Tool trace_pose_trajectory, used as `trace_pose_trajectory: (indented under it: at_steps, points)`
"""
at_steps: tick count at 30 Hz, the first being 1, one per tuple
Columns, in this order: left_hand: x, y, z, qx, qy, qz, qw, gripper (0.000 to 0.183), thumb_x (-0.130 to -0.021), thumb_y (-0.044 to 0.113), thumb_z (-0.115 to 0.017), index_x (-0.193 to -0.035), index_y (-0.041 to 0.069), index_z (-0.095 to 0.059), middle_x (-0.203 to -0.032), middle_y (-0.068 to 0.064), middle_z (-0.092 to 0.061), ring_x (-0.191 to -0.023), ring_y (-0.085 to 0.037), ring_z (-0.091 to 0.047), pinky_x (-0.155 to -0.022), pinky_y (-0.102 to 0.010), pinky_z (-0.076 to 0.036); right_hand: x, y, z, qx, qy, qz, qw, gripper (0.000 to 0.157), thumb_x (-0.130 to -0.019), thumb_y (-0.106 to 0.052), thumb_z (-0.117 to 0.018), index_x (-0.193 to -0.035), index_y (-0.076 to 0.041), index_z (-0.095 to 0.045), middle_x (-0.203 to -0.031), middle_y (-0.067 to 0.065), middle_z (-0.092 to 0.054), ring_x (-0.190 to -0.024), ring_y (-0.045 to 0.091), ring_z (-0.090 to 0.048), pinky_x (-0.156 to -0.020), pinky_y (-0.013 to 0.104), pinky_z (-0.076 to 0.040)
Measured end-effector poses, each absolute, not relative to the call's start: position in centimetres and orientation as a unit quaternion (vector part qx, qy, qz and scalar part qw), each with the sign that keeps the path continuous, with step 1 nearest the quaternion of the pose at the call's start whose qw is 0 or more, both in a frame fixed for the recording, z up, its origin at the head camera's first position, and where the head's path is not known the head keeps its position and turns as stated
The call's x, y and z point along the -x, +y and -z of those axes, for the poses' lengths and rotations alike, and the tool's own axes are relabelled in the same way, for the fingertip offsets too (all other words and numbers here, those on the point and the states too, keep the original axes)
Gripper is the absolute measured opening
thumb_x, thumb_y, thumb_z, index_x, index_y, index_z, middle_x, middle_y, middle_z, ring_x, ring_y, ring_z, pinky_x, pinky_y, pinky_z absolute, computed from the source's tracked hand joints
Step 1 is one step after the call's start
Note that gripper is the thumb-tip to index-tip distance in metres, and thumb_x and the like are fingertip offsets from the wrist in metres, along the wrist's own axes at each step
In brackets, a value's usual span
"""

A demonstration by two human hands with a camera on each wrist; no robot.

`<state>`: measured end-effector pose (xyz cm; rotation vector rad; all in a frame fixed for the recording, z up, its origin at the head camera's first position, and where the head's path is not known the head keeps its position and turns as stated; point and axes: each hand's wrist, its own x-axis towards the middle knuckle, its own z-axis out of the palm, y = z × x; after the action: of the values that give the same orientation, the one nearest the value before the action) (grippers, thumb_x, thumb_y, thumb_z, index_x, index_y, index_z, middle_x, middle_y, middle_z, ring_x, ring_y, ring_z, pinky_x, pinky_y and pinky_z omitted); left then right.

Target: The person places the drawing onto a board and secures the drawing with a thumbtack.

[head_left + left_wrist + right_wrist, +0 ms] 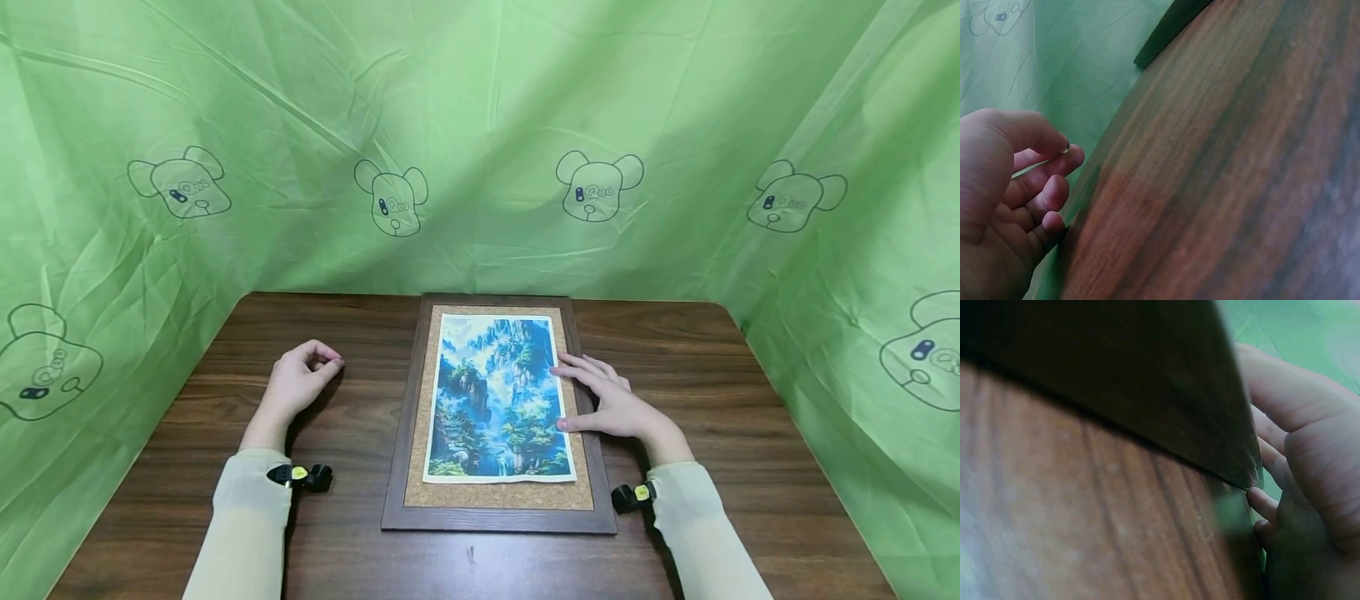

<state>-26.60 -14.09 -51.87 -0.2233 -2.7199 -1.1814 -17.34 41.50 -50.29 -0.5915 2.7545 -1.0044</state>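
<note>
A cork board (498, 497) in a dark wooden frame lies flat on the table. On the cork rests a white-edged print of blue mountains and green trees (491, 400). My right hand (611, 404) spreads its fingers and thumb over the board's right side, the tips touching the print's right edge. Left of the board, my left hand (296, 383) is above the table with thumb and forefinger brought together. In the left wrist view, a tiny shiny thing (1066, 148) shows between those tips; its kind is too small to tell. The right wrist view has the frame's dark side (1147, 381) beside the hand.
The brown wood-grain table (360, 550) runs back to a green cloth (480, 125) that encloses the rear and both sides. Each wrist bears a small black camera, one on the left (318, 477) and one on the right (624, 498).
</note>
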Motion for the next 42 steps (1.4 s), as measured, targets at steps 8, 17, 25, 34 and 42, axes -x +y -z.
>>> trace_pose_trajectory:
  at_steps: [8, 17, 25, 34, 42]
  points:
    - [26.7, -14.1, 51.9, 0.070, -0.912, 0.395, 0.085, 0.007, -0.098, 0.017, -0.079, -0.099, 0.011, -0.077, -0.080, -0.002, -0.067, -0.074, -0.013, -0.058, -0.069, -0.028, -0.044, 17.4, 41.6, 50.6, 0.197, 0.919, 0.334, 0.074, 0.090, -0.089, -0.056, -0.089, -0.165, -0.030, -0.050, -0.182, -0.003, -0.023, -0.166, 0.043, -0.005, -0.117, 0.084, -0.007]
    - [26.7, -13.5, 51.7, 0.077, -0.908, 0.405, 0.078, 0.006, -0.097, 0.018, -0.081, -0.099, 0.014, -0.077, -0.077, -0.001, -0.066, -0.071, -0.016, -0.059, -0.065, -0.029, -0.046, 17.4, 41.8, 50.7, 0.198, 0.919, 0.333, 0.073, 0.090, -0.089, -0.056, -0.089, -0.165, -0.030, -0.050, -0.181, -0.004, -0.023, -0.166, 0.043, -0.006, -0.117, 0.084, -0.008]
    - [26.2, -12.0, 50.4, 0.097, -0.899, 0.420, 0.082, 0.007, -0.098, 0.019, -0.083, -0.099, 0.014, -0.078, -0.069, -0.001, -0.064, -0.060, -0.013, -0.059, -0.057, -0.029, -0.046, 17.4, 41.7, 50.8, 0.200, 0.917, 0.339, 0.070, 0.090, -0.089, -0.056, -0.089, -0.165, -0.030, -0.050, -0.181, -0.003, -0.024, -0.166, 0.043, -0.007, -0.116, 0.084, -0.008]
    - [26.1, -9.8, 49.5, 0.136, -0.896, 0.414, 0.080, 0.006, -0.098, 0.018, -0.083, -0.099, 0.018, -0.078, -0.069, 0.000, -0.064, -0.058, -0.015, -0.058, -0.054, -0.032, -0.046, 17.3, 41.5, 50.9, 0.196, 0.914, 0.348, 0.075, 0.089, -0.088, -0.058, -0.089, -0.164, -0.032, -0.051, -0.181, -0.005, -0.024, -0.167, 0.041, -0.005, -0.118, 0.083, -0.008]
    - [27.7, -6.8, 49.0, 0.163, -0.890, 0.415, 0.095, 0.006, -0.099, 0.017, -0.082, -0.100, 0.017, -0.077, -0.074, 0.000, -0.062, -0.065, -0.016, -0.055, -0.061, -0.031, -0.045, 17.4, 41.6, 50.8, 0.193, 0.915, 0.347, 0.075, 0.090, -0.087, -0.058, -0.091, -0.164, -0.032, -0.052, -0.181, -0.006, -0.023, -0.166, 0.040, -0.006, -0.118, 0.082, -0.009]
